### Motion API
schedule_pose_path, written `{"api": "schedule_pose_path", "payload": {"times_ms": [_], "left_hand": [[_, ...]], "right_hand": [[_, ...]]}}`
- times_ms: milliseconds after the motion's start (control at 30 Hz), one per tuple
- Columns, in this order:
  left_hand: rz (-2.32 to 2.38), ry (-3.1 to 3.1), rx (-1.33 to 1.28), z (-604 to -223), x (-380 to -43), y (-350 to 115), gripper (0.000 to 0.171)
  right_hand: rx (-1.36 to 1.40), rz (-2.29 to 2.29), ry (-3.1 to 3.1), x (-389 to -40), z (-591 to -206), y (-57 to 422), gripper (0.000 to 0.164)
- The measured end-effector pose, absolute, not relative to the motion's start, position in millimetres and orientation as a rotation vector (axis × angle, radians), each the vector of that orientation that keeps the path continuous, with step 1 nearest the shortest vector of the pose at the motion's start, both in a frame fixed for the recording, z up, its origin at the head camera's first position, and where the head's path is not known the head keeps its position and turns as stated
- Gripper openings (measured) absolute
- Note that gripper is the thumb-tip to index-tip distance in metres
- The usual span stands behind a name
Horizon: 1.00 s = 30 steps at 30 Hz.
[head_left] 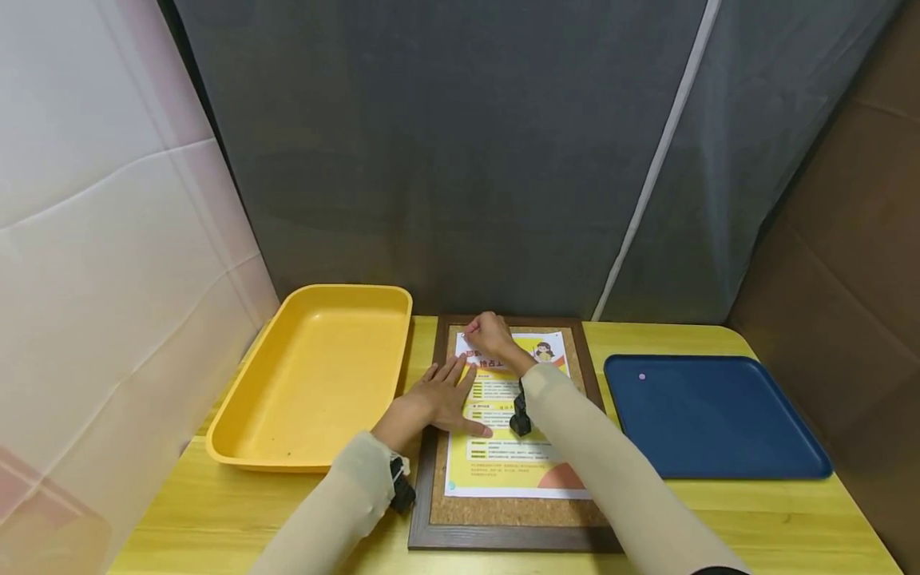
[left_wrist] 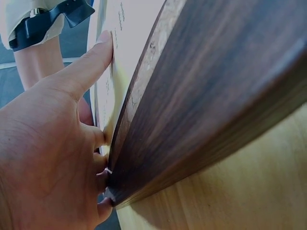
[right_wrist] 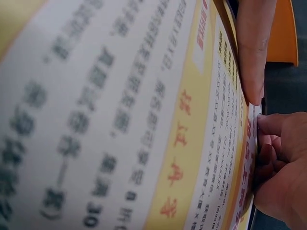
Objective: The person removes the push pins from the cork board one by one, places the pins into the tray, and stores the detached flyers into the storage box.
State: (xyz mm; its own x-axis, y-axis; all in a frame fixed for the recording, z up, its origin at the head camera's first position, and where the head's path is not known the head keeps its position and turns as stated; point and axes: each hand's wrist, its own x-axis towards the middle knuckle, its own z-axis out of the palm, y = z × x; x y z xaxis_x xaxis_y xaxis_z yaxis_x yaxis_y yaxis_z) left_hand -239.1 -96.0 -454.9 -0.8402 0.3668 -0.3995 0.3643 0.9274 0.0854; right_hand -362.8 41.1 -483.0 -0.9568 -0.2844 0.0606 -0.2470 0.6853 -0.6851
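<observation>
Left hand [head_left: 447, 397] spread flat on poster [head_left: 513, 477] at lower centre, right hand [head_left: 491, 335] curled at its top-left corner, contents hidden, corkboard [head_left: 513, 511] beneath, wood-grain counter [head_left: 762, 523], yellow tray [head_left: 323, 375] left, blue tray [head_left: 719, 423] right, grey curtain [head_left: 446, 160] behind, white sheet [head_left: 108, 239] far left, brown sheet [head_left: 855, 263] far right

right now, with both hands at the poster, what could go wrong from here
The poster may slide or crease if the left hand, spread on it, shifts. The right hand, curled near its top-left corner, might wrinkle that corner. In the head view, the right sleeve appears close to the blue tray and could bump it.
</observation>
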Motion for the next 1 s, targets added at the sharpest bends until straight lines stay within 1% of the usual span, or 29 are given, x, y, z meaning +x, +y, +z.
{"api": "schedule_pose_path", "payload": {"times_ms": [367, 667, 1000], "left_hand": [[0.01, 2.669, 0.537, -455.5, -240.4, -96.1, 0.121], [0.026, 2.658, 0.528, -459.7, -243.4, -96.0, 0.122], [0.024, 2.634, 0.545, -465.9, -250.1, -101.5, 0.128]], "right_hand": [[-0.454, -1.053, 2.858, -366.7, -483.7, 40.4, 0.014], [-0.522, -1.027, 2.816, -367.5, -482.4, 42.5, 0.016], [-0.551, -1.08, 2.782, -368.6, -483.6, 40.8, 0.016]]}}
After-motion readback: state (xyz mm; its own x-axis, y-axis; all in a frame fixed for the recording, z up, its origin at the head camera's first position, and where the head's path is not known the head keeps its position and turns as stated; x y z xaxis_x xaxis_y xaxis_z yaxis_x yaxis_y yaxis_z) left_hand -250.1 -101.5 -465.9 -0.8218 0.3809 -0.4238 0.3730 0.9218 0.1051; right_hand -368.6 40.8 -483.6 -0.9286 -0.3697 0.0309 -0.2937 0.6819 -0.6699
